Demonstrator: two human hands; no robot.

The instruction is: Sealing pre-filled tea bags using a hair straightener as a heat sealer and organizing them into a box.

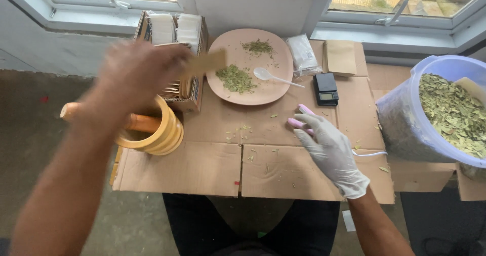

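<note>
Flattened cardboard (212, 165) carried 1 wooden mortar with pestle (154, 129), 1 pink plate (276, 91) bearing 2 heaps of crushed green leaves and 1 white plastic spoon (273, 77), 1 small black scale (325, 89), 1 clear packet (302, 53), and beside it 1 tub of dried leaves (445, 114).

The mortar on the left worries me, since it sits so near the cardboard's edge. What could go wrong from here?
1. The mortar stands by the cardboard edge with its pestle jutting out; the blurred left hand above could knock it off.
2. The tan packet in that hand passes close to the plate and might scatter the crushed leaves.
3. The bucket overhangs on the right.
</note>
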